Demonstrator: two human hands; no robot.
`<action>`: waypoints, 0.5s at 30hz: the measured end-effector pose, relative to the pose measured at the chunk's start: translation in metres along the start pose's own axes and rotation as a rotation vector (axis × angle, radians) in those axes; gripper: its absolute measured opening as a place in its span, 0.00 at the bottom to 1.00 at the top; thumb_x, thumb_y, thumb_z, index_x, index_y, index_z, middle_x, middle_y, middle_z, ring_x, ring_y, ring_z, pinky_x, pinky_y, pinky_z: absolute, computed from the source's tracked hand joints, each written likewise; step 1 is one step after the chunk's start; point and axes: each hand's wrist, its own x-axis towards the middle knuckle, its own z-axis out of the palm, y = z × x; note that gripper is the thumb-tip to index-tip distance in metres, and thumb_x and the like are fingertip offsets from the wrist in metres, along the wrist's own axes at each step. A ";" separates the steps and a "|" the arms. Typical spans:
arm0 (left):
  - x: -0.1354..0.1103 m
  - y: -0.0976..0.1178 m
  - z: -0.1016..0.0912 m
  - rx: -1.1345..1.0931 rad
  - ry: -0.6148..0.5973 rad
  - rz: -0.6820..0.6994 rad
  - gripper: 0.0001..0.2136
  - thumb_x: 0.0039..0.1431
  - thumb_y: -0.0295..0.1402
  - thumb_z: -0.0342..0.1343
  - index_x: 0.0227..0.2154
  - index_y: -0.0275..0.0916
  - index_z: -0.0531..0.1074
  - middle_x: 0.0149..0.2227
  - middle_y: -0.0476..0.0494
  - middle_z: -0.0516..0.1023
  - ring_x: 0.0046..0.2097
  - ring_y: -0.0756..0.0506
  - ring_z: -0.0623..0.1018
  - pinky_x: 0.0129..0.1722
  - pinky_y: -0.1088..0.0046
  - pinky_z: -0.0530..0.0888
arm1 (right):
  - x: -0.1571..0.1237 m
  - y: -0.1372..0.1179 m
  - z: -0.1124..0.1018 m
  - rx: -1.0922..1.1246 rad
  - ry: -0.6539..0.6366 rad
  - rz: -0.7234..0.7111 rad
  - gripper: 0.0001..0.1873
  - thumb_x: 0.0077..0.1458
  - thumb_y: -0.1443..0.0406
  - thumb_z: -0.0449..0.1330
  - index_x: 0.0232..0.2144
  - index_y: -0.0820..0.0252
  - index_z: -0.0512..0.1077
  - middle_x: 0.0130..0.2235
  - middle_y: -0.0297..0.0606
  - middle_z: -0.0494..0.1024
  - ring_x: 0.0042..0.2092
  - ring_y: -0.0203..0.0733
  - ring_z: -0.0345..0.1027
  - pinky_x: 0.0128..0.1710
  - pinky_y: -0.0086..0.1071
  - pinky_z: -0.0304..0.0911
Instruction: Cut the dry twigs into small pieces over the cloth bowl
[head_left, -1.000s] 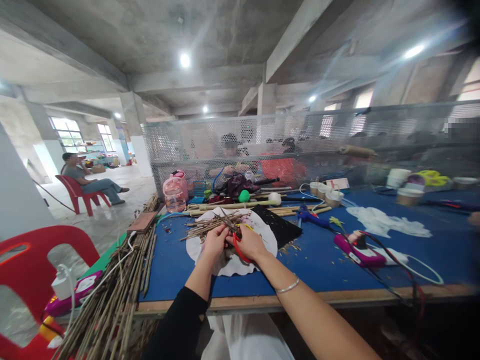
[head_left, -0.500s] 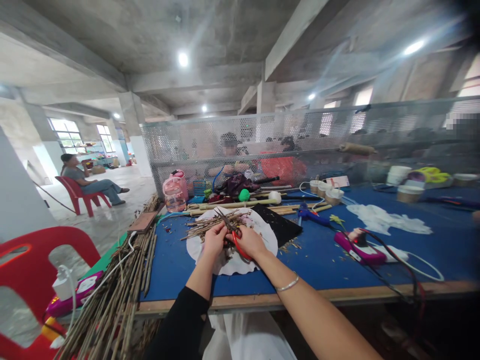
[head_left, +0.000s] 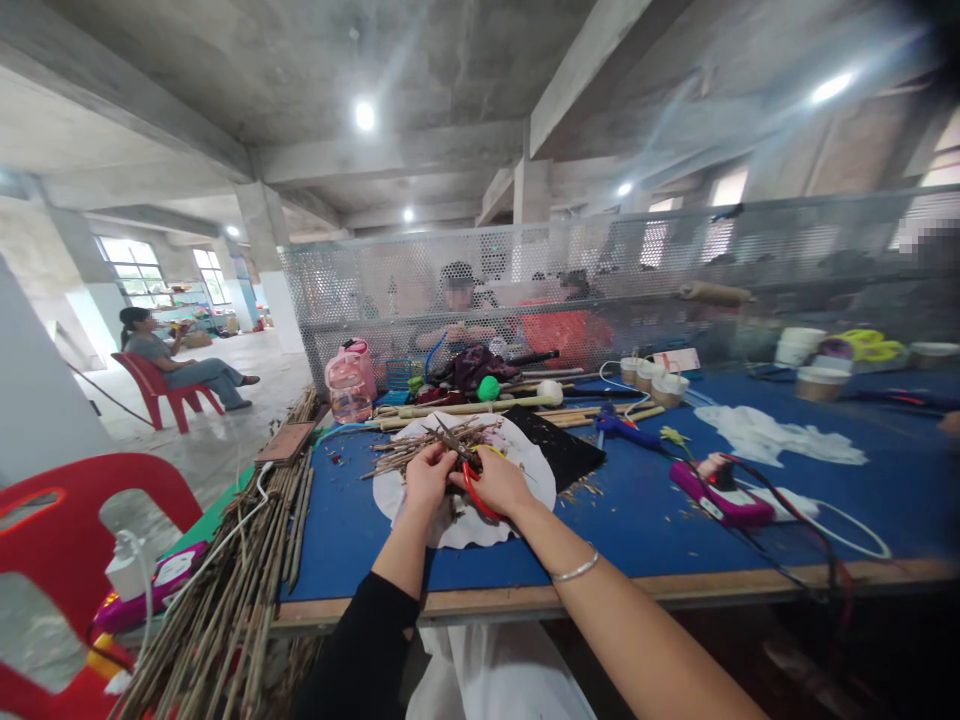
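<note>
My right hand (head_left: 496, 484) is closed around the red handle of a pair of scissors (head_left: 474, 488), whose dark blades point up and to the left. Close beside it, my left hand (head_left: 429, 475) has its fingers pinched together near the blades; whatever lies between the fingertips is hidden. Beneath both hands a round white cloth (head_left: 480, 535) is spread on the blue table. A heap of short cut twigs (head_left: 401, 455) lies on the cloth, mostly to the left and beyond my hands.
Long thin sticks (head_left: 225, 580) are bundled along the table's left side, by a red chair (head_left: 97, 510). A black cloth (head_left: 559, 445), a blue glue gun (head_left: 622, 428) and a purple power strip (head_left: 720, 495) lie rightward. Behind stands a perforated metal screen (head_left: 637, 260); one person (head_left: 180, 360) sits far left.
My right hand's grip on the scissors has shifted slightly, and a yellow part of the handle now shows by the fingers. My left hand stays in nearly the same place.
</note>
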 end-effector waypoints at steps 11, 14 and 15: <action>0.000 -0.001 0.000 0.084 0.056 0.069 0.11 0.37 0.32 0.64 0.28 0.33 0.77 0.29 0.41 0.79 0.30 0.47 0.75 0.35 0.71 0.70 | 0.001 -0.002 -0.001 -0.024 -0.027 -0.056 0.25 0.47 0.47 0.57 0.37 0.61 0.65 0.41 0.45 0.72 0.42 0.46 0.65 0.37 0.34 0.55; 0.002 -0.004 -0.002 0.092 0.069 0.087 0.11 0.39 0.31 0.63 0.28 0.33 0.77 0.29 0.41 0.79 0.30 0.47 0.75 0.35 0.72 0.70 | 0.000 -0.003 -0.002 -0.005 -0.046 -0.059 0.25 0.47 0.48 0.57 0.38 0.62 0.65 0.41 0.44 0.71 0.41 0.45 0.65 0.37 0.33 0.54; 0.002 -0.005 -0.002 0.090 0.070 0.091 0.11 0.39 0.31 0.63 0.29 0.33 0.77 0.29 0.40 0.79 0.31 0.47 0.75 0.35 0.72 0.70 | 0.000 -0.004 -0.003 0.001 -0.046 -0.057 0.25 0.47 0.48 0.57 0.38 0.62 0.65 0.41 0.43 0.71 0.41 0.45 0.65 0.36 0.32 0.54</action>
